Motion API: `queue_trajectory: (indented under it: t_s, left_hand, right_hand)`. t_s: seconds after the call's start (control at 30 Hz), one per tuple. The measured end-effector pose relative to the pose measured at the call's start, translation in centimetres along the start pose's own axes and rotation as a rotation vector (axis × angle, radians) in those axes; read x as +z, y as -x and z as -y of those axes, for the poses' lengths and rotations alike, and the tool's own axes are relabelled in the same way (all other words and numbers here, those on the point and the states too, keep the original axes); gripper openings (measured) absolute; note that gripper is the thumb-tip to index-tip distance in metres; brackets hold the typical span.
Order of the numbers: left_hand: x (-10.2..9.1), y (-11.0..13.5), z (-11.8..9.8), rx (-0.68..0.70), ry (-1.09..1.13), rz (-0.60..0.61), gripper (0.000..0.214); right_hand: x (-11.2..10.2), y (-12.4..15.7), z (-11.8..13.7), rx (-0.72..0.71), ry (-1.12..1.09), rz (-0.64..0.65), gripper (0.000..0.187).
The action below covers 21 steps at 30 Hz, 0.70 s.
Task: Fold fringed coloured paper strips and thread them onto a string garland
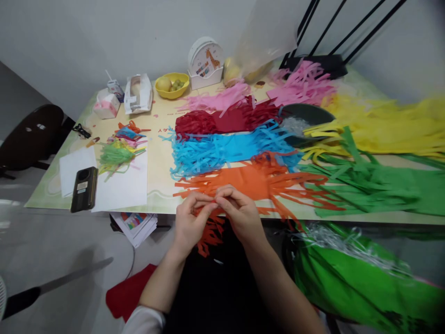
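At the table's front edge, my left hand (190, 221) and my right hand (240, 214) meet, thumbs and fingers pinched together. Between them they grip a small bunch of orange fringed paper (210, 235), its cut strips hanging below the fingers. The part inside the pinch is mostly hidden. Just beyond my hands lies a larger orange fringed sheet (243, 181), with strips spilling over the edge. Behind it are a blue fringed sheet (239, 146) and a dark red fringed sheet (229, 121).
Green (392, 185), yellow (389, 127) and pink fringed sheets (302, 86) cover the right side. A dark bowl (316, 112) holds clear, stringy material. Finished-looking tassels (118, 154), white paper (134, 185) and a phone (84, 189) lie left. A green bag (361, 278) hangs below right.
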<state>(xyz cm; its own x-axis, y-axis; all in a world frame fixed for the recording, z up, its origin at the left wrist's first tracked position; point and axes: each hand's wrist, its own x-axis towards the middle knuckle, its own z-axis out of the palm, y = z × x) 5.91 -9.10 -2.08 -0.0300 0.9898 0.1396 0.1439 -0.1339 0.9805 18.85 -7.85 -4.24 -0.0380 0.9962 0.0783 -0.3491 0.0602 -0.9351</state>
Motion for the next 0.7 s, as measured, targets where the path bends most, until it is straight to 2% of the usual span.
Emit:
queue_trajectory:
  t_s: [0.17, 0.33, 0.47, 0.6, 0.7]
  left_hand:
    - [-0.2, 0.0, -0.1, -0.044, 0.013, 0.064, 0.008]
    - [-0.4, 0.2, 0.1, 0.052, -0.117, -0.007, 0.007]
    - [-0.3, 0.4, 0.3, 0.017, -0.078, -0.008, 0.006]
    - [-0.2, 0.4, 0.3, -0.044, -0.001, 0.026, 0.009]
    - [-0.1, 0.3, 0.4, 0.019, -0.079, -0.004, 0.013]
  right_hand:
    - [0.1, 0.0, 0.5, -0.034, 0.028, -0.031, 0.012]
    - [0.1, 0.1, 0.6, -0.025, 0.082, -0.009, 0.008]
    - [-1.0, -0.3, 1.1, 0.003, 0.167, 0.041, 0.011]
    - [-1.6, -0.6, 2.0, -0.072, 0.315, 0.054, 0.008]
    - [-1.2, -0.8, 2.6, -0.148, 0.463, 0.095, 0.009]
